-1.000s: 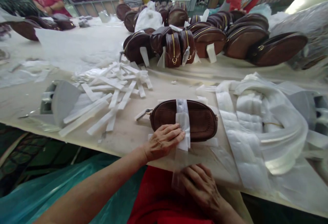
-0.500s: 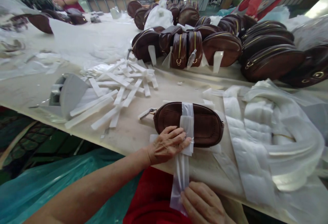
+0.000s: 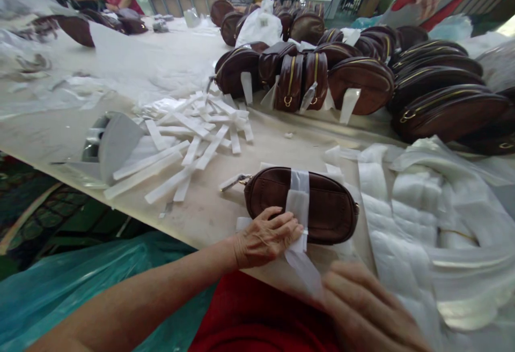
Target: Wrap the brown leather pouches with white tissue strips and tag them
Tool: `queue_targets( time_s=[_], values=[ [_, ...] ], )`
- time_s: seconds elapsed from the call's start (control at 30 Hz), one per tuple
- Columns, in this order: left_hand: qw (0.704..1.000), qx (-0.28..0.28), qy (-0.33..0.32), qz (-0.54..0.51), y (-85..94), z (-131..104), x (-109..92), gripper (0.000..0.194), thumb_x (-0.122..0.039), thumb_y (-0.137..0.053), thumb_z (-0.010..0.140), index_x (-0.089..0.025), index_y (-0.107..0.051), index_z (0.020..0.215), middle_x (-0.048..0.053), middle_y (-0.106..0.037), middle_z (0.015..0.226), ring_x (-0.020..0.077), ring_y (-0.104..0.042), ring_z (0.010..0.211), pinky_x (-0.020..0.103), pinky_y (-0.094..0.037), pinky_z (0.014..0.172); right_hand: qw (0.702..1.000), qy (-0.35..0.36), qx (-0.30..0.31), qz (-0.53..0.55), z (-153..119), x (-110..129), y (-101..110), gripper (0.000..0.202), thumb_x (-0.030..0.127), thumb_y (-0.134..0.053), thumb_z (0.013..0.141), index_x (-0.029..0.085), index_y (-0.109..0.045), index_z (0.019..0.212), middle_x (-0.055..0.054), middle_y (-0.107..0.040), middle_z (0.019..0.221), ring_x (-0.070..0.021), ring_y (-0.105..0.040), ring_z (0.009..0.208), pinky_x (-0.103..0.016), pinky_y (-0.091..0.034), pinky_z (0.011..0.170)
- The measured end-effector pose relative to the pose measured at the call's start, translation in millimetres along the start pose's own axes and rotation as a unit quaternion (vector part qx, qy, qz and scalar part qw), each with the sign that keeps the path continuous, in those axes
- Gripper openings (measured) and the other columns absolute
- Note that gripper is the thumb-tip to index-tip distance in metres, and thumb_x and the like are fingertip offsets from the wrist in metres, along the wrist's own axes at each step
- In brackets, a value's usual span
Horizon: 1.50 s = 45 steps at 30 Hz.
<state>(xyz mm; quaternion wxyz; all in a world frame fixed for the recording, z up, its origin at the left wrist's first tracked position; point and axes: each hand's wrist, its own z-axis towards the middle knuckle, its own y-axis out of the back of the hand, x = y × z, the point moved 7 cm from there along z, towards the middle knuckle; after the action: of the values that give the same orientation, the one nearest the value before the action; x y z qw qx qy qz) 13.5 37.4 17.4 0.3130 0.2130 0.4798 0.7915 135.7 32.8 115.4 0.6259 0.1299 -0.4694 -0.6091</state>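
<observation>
My brown pouch (image 3: 330, 207) lies flat near the table's (image 3: 273, 137) front edge, a translucent band (image 3: 300, 181) crossing its middle. My two hands are apart. The left (image 3: 271, 236) rests flattened, fingers together, over the band's lower end, I judge to stop it slipping. The right (image 3: 366, 298), blurred, is closed on a pale tail (image 3: 303, 271) stretched from beneath the left, apparently for tension; whether it joins the band I can't tell. Loose white strips (image 3: 201, 151) lie heaped to my left, probably for easy reach; finished-looking bags (image 3: 362, 86) stand beyond.
</observation>
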Motion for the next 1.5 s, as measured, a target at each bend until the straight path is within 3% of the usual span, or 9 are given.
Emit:
queue_targets(
  time_s=[0.1,0.2,0.37,0.53,0.73,1.0,1.23,1.4,1.5],
  values=[
    [0.998,-0.016,0.010,-0.054,3.3,2,4,0.026,-0.013,-0.039,0.093,-0.007,-0.053,0.114,0.009,-0.060,0.110,0.0205,-0.052,0.109,0.036,-0.043,0.095,0.994,-0.049,-0.085,0.048,27,-41,9,0.017,0.010,-0.054,0.083,0.020,-0.069,0.087,-0.005,-0.068,0.074,-0.0168,-0.064,0.072,-0.027,-0.054,0.066],
    [0.993,-0.023,0.028,-0.109,3.1,3,9,0.022,-0.011,-0.039,0.092,-0.009,-0.058,0.103,0.009,-0.061,0.105,0.0203,-0.053,0.106,0.033,-0.045,0.093,0.967,-0.180,-0.106,0.148,38,-94,-7,0.009,0.016,-0.062,0.079,0.020,-0.069,0.074,-0.002,-0.065,0.071,-0.0136,-0.061,0.066,-0.023,-0.051,0.060],
    [0.991,-0.003,0.042,-0.127,-0.8,3,12,0.017,-0.010,-0.043,0.090,-0.011,-0.059,0.095,0.009,-0.061,0.101,0.0200,-0.054,0.104,0.032,-0.047,0.091,0.885,-0.336,-0.015,0.322,39,-132,-35,0.011,0.030,-0.068,0.076,0.020,-0.072,0.074,-0.001,-0.066,0.071,-0.0126,-0.061,0.066,-0.020,-0.050,0.058],
    [0.986,-0.020,0.042,-0.158,4.4,4,13,0.016,-0.010,-0.043,0.090,-0.011,-0.058,0.091,0.009,-0.062,0.101,0.0209,-0.054,0.105,0.033,-0.047,0.092,0.923,-0.235,0.107,0.284,61,-105,-23,0.015,0.022,-0.058,0.084,0.019,-0.071,0.080,-0.001,-0.064,0.069,-0.0105,-0.060,0.063,-0.017,-0.047,0.055],
    [0.977,-0.037,0.067,-0.197,4.7,4,16,0.019,-0.007,-0.039,0.088,-0.009,-0.058,0.089,0.011,-0.063,0.102,0.0209,-0.054,0.107,0.031,-0.048,0.091,0.983,-0.161,-0.009,0.087,65,-116,-23,0.014,0.017,-0.053,0.087,0.021,-0.065,0.079,-0.001,-0.065,0.071,-0.0125,-0.061,0.067,-0.021,-0.049,0.060],
    [0.976,-0.027,0.071,-0.202,2.9,4,17,0.019,-0.010,-0.039,0.088,-0.011,-0.059,0.089,0.011,-0.064,0.105,0.0221,-0.055,0.110,0.032,-0.049,0.087,0.991,-0.133,-0.006,0.004,59,-140,-53,0.015,0.015,-0.051,0.088,0.020,-0.061,0.077,-0.001,-0.061,0.071,-0.0133,-0.057,0.068,-0.024,-0.047,0.063],
    [0.969,-0.010,0.079,-0.232,-0.8,2,19,0.013,-0.012,-0.045,0.077,-0.012,-0.055,0.085,0.012,-0.062,0.102,0.0237,-0.054,0.110,0.034,-0.048,0.089,0.984,-0.180,-0.004,-0.014,51,-151,-66,0.018,0.018,-0.052,0.088,0.020,-0.062,0.074,-0.002,-0.061,0.074,-0.0144,-0.056,0.072,-0.025,-0.047,0.066],
    [0.938,-0.028,0.174,-0.299,16.4,13,33,0.006,-0.016,-0.048,0.077,-0.013,-0.050,0.082,0.010,-0.057,0.084,0.0188,-0.057,0.089,0.029,-0.050,0.078,0.981,-0.196,0.000,-0.009,48,-158,-73,0.021,0.018,-0.049,0.089,0.020,-0.063,0.073,-0.003,-0.061,0.075,-0.0156,-0.057,0.074,-0.027,-0.047,0.068],
    [0.956,-0.063,0.193,-0.211,27.3,29,35,0.023,-0.020,-0.048,0.085,-0.006,-0.052,0.102,0.014,-0.058,0.097,0.0221,-0.055,0.098,0.035,-0.048,0.088,0.982,-0.191,-0.008,0.000,49,-158,-72,0.021,0.018,-0.048,0.089,0.019,-0.063,0.073,-0.003,-0.060,0.074,-0.0154,-0.056,0.073,-0.026,-0.047,0.068]
  ],
)
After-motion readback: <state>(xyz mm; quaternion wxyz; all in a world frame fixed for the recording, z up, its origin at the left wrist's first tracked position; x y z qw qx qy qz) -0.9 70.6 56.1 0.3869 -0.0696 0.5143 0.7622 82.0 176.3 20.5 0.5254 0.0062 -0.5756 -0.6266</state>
